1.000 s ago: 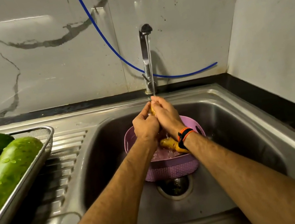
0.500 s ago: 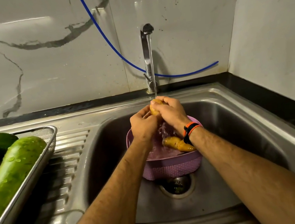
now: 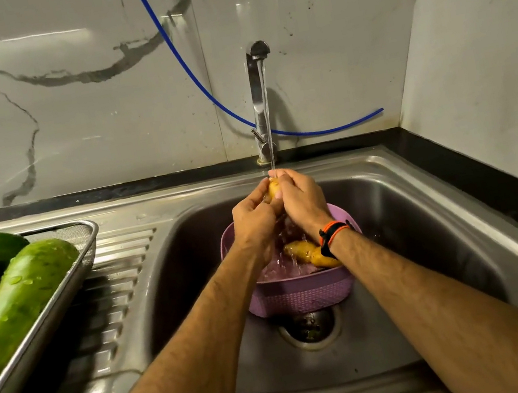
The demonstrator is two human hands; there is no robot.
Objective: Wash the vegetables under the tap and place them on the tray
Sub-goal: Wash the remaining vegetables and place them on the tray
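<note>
Hands, the left hand (image 3: 255, 221) and right hand (image 3: 302, 204), keep gripping one potato (image 3: 274, 190) under the tap (image 3: 259, 99), turned slightly since before, so washing continues.

A home kitchen; steel sink (image 3: 424, 201) with drainboard, tap (image 3: 258, 92) running, marble-look wall tiles (image 3: 62, 109).

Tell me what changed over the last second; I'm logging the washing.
Little: both hands, left hand and right hand, keep gripping the yellow vegetable under the tap stream, turning it slightly. The basket, its vegetable and the tray stayed put.
</note>
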